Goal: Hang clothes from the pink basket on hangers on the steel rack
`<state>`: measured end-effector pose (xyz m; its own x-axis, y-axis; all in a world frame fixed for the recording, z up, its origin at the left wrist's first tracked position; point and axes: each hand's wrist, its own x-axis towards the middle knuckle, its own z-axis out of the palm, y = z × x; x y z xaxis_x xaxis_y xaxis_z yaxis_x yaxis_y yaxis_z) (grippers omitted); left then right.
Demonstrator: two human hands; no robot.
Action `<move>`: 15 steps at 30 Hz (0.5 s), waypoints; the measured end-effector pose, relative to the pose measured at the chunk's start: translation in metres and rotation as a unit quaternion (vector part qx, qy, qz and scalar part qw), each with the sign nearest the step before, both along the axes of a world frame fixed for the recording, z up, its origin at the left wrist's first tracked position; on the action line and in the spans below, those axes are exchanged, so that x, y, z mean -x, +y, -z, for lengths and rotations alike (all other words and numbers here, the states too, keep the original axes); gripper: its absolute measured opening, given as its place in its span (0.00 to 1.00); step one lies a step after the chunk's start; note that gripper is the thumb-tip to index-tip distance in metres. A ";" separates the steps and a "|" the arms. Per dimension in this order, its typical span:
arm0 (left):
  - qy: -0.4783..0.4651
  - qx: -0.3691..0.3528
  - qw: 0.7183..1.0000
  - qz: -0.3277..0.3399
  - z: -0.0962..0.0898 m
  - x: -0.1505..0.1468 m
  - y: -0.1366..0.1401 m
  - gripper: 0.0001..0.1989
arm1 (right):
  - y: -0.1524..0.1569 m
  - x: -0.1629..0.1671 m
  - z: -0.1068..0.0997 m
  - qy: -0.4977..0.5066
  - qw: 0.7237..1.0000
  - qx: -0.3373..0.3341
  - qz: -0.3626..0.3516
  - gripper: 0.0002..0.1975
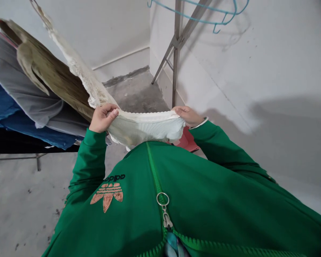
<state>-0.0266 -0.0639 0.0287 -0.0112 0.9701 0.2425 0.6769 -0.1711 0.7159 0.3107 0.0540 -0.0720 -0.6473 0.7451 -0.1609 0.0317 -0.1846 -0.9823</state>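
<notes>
A pair of pale underpants with a white scalloped waistband is stretched sideways in front of my chest. My left hand pinches one end of the waistband between thumb and fingers. At the other end, my right hand grips the band, with a bracelet at the wrist. The lower part of the underpants is hidden behind my green jacket. Just past my left hand hangs a white lacy garment.
Left of me hang an olive garment, a grey garment and a blue garment. A teal hanger rack and a metal stand are by the right wall. Something pinkish-red shows below my right hand.
</notes>
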 end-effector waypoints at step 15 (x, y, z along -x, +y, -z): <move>-0.084 0.070 0.994 0.004 0.030 0.008 -0.008 0.23 | 0.004 -0.002 -0.060 -0.047 0.993 -0.094 -0.055 0.14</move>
